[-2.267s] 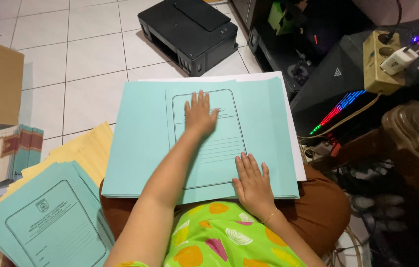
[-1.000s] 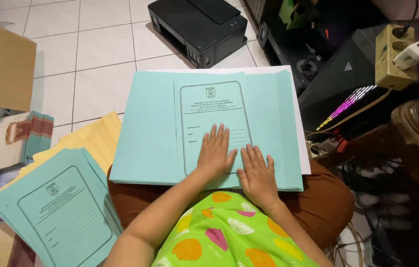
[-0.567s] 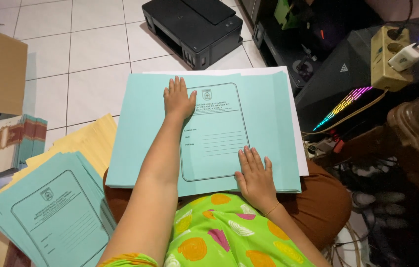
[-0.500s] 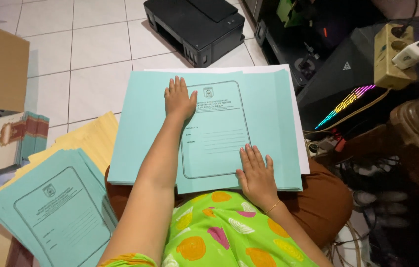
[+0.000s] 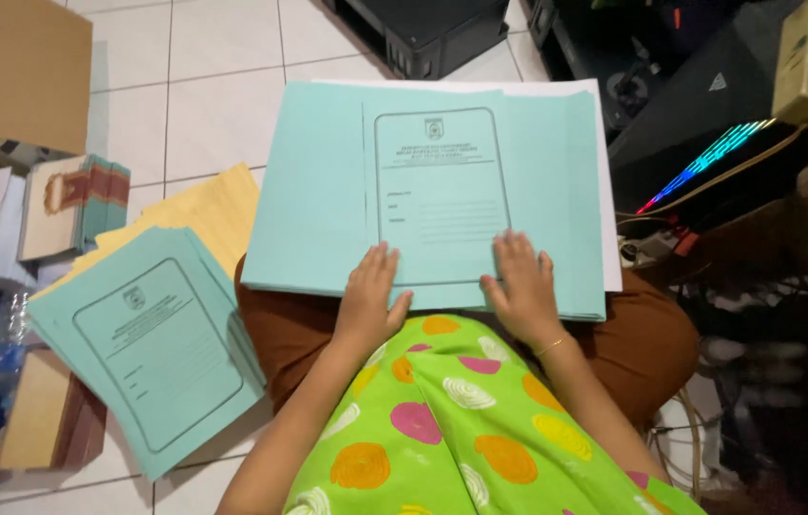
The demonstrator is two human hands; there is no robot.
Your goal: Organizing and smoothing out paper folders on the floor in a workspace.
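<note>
Two open hands are pressed flat on the near edge of a teal printed folder [image 5: 437,195] laid across the lap: the left hand [image 5: 370,303] and right hand [image 5: 521,289]. Beside the left knee, a stack of teal folders [image 5: 151,343] is spread over yellow folders [image 5: 208,210].

Brown cardboard box [image 5: 27,72] top left; teal printed folder covers [image 5: 151,343] beside it.

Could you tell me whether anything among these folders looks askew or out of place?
Nothing is damaged or spilled. The stack of teal folders on the floor lies fanned and tilted, partly over the yellow folders. The teal folder on the lap sits square under the left hand and right hand.
</note>
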